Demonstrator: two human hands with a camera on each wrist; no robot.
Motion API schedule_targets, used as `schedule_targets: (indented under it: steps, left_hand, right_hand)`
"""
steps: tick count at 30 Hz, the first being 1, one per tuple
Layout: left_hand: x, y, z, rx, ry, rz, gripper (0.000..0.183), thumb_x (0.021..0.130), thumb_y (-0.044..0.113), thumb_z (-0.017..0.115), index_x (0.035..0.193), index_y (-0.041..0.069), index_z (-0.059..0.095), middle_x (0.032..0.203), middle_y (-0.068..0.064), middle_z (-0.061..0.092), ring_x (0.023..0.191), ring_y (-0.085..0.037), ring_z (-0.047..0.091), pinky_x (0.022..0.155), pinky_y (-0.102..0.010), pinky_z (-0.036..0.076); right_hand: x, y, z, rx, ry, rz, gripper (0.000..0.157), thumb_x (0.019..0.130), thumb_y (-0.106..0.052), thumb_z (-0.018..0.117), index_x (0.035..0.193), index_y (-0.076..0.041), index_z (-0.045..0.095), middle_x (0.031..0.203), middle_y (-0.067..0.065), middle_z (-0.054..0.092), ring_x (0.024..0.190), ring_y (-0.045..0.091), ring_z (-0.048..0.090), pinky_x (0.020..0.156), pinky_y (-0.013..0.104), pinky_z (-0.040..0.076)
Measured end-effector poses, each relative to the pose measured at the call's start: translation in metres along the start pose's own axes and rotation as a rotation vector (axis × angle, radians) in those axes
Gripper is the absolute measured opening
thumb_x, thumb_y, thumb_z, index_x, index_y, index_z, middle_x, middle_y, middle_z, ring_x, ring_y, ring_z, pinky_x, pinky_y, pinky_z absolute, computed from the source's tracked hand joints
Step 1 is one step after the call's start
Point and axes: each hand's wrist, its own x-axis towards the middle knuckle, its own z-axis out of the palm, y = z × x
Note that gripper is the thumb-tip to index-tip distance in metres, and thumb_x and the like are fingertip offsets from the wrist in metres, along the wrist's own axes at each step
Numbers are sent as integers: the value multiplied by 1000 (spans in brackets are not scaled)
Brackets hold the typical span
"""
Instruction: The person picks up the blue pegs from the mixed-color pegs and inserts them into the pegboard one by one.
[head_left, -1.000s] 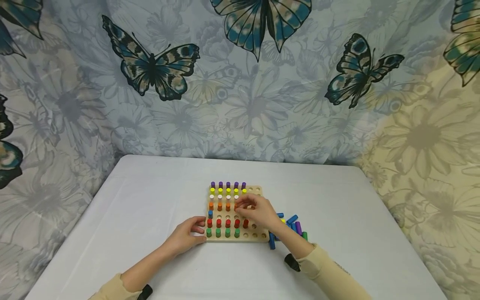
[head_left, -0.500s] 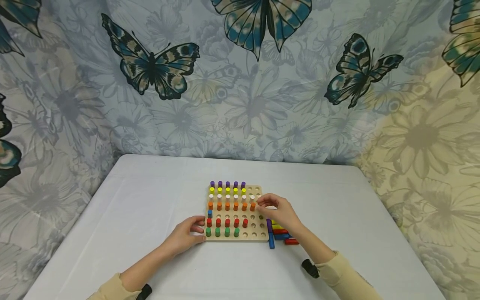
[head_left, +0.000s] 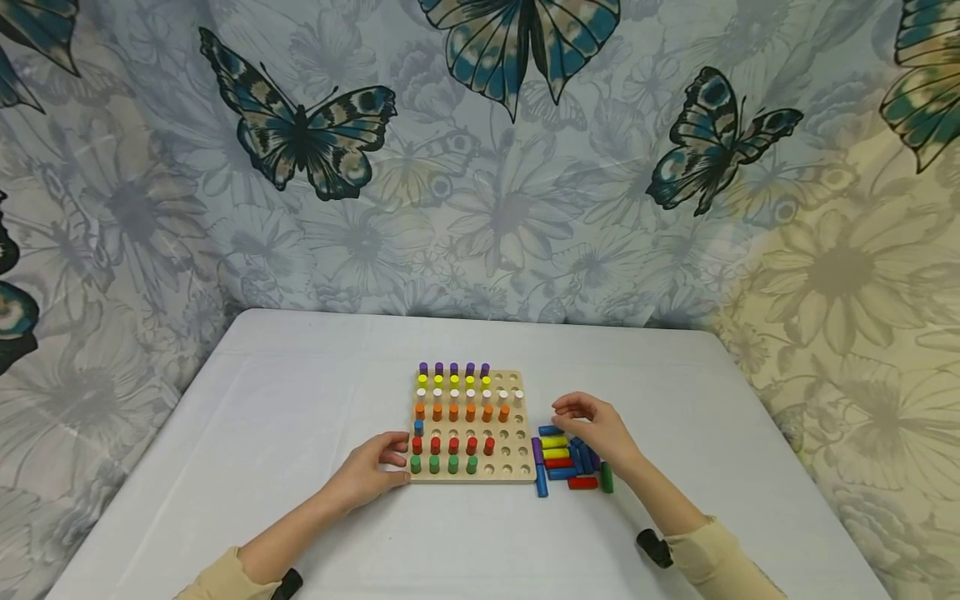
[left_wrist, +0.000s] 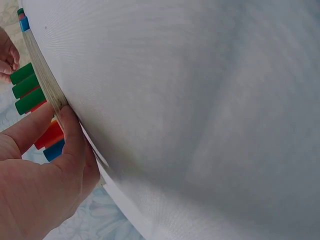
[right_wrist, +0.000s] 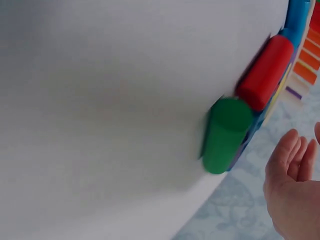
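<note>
A wooden pegboard [head_left: 512, 475] lies on the table with rows of coloured pegs standing in it. Its white row runs the full width, the orange row [head_left: 470, 412] stops one hole short at the right, and a single blue peg [head_left: 418, 427] stands at the left of its row. My left hand [head_left: 375, 462] holds the board's near left corner, thumb at the front edge, as the left wrist view shows close up. My right hand [head_left: 596, 425], fingers loosely bent and no peg visible in them, hovers over the back of the loose peg pile [head_left: 558, 463].
Blue, yellow, red, purple and green pegs lie loose against the board's right side. A green peg [right_wrist: 222, 137] and a red peg [right_wrist: 265, 72] sit at the pile's near right edge. Butterfly-patterned cloth [head_left: 487, 250] rises behind the white table [head_left: 300, 375].
My right hand has drawn away rightward, from over the orange and white rows to above the loose pegs, uncovering those rows' right ends. My left hand keeps its place at the corner.
</note>
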Motion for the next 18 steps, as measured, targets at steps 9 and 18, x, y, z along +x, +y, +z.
schedule_targets:
  steps: [9,18]
  left_hand:
    - [0,-1,0,4,-1,8,57,78,1,78,131,-1,55,113,-3,61,94,-14,59,83,-33,48]
    - [0,0,0,1,3,2,56,79,-1,77,131,-1,55,113,-3,61,95,-14,59,84,-35,48]
  right_hand:
    - [3,12,-9,-37,5,33,26,91,-16,69,113,-2,64,101,7,65,94,23,58,81,25,49]
    - [9,16,-10,-196,-38,-29,21,90,-16,70,108,-6,67,97,2,65,91,21,58,82,35,51]
